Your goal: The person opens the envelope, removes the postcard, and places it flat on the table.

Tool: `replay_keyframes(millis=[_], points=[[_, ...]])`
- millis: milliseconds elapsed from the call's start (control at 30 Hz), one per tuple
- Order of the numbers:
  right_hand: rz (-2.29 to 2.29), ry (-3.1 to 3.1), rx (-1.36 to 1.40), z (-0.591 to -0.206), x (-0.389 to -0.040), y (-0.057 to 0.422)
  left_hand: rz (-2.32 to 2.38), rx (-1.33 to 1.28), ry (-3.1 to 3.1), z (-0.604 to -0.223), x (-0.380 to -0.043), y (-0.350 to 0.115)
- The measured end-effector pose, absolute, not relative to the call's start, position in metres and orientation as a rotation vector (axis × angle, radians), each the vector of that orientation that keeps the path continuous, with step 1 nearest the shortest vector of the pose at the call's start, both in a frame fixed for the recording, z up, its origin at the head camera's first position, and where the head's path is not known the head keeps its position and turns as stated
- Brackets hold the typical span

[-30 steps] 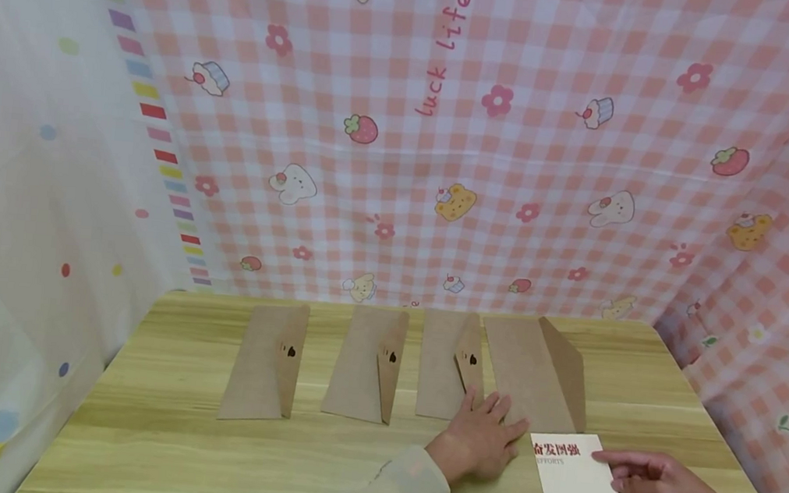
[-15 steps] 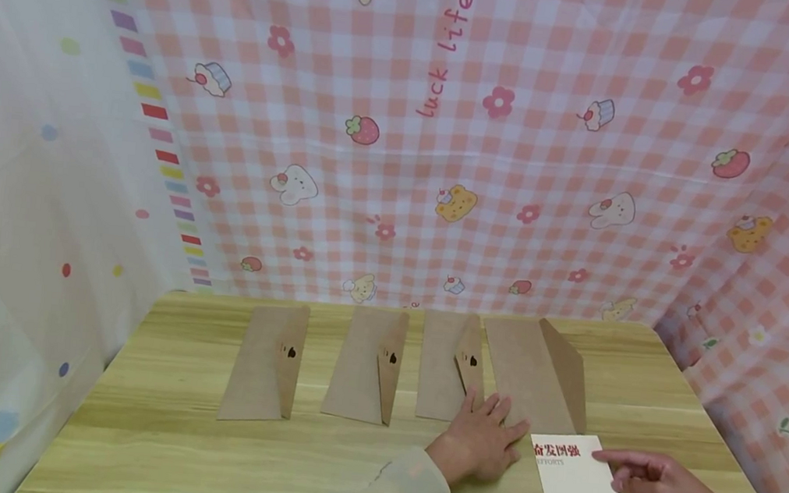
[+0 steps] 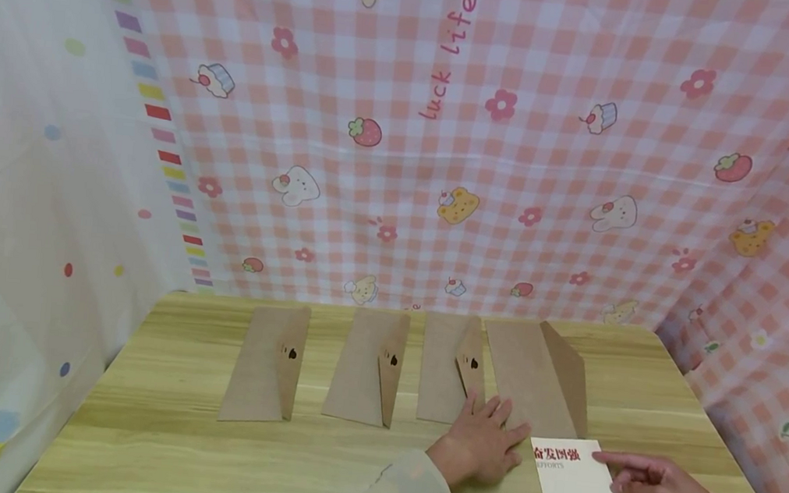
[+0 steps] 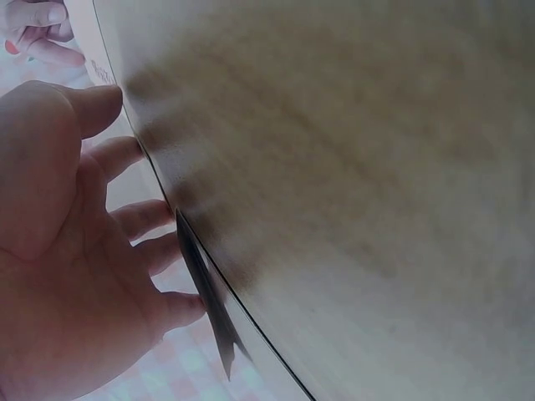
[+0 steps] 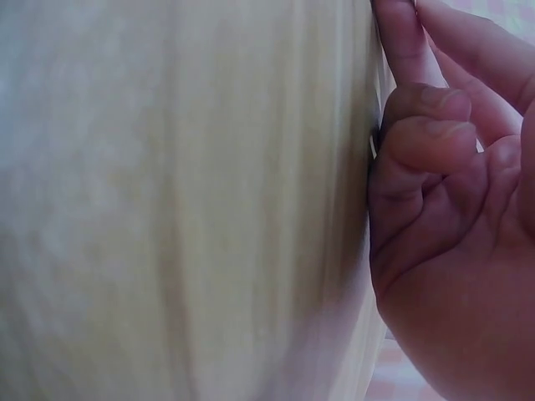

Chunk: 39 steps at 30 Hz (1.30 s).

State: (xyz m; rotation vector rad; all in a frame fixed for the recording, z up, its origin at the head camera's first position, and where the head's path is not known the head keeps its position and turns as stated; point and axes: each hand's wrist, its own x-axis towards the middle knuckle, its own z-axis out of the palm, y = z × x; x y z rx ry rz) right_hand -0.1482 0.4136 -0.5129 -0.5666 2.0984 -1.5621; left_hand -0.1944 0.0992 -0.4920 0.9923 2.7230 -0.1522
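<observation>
Since half a second ago the hands, papers and tabletop (image 3: 262,466) keep their arrangement; only the head view has shifted slightly, setting everything a touch lower.

At the near right lies the white card (image 3: 580,490), slightly slanted, with large red characters and grey "EFFORTS" at its far end and small reddish lines nearer; its near edge runs out of view. The right hand (image 3: 665,489) rests an extended index finger on the card's right edge, with other fingers curled; whether it pinches the card I can't tell. To the left, the left hand (image 3: 479,446) lies with straight, spread fingers, gripping nothing, its fingertips reaching the third envelope (image 3: 440,368).

Beyond the card, its near end by the card's far edge, is the plain brown rightmost envelope (image 3: 531,376), flap spread to the right. Farther left lie the second envelope (image 3: 359,365) and leftmost envelope (image 3: 257,368). A pink checked cloth (image 3: 416,158) hangs behind.
</observation>
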Motion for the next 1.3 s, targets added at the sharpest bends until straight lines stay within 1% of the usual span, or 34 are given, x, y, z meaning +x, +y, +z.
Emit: replay_keyframes(millis=[467, 800, 1300], points=[[-1.498, 2.218, -0.535, -0.5148, -0.1466, 0.4135, -0.14, 0.98, 2.727, -0.4936, -0.1945, 0.0985], [-1.455, 2.268, -0.404, -0.5085, -0.1453, 0.4114, -0.137, 0.977, 2.728, -0.4919, -0.194, 0.0988], [-1.374, 2.369, -0.515, -0.5064, -0.1467, 0.4093, -0.147, 0.98, 2.733, -0.4923, -0.1941, 0.0989]])
